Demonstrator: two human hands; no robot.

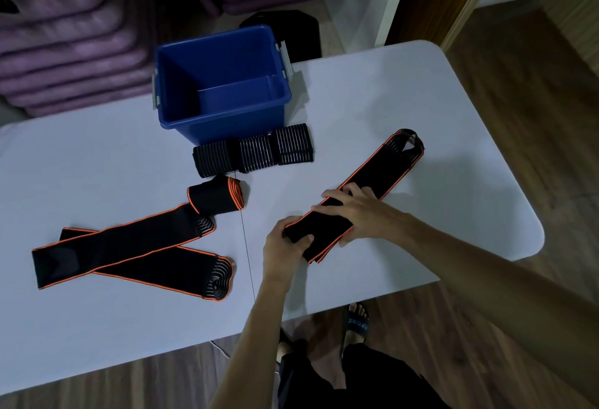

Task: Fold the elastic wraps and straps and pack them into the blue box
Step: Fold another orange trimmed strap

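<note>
Purple cushions (64,38), blurred, stack at far left behind the white table (421,110). Loose orange-edged straps (129,253) lie left; the blue box (220,84) sits far, striped wraps (256,155) before it. The left hand (285,243) grips the folded strap (363,194)'s near end; the right hand (359,210) presses it, fingertips hidden underneath.
</note>
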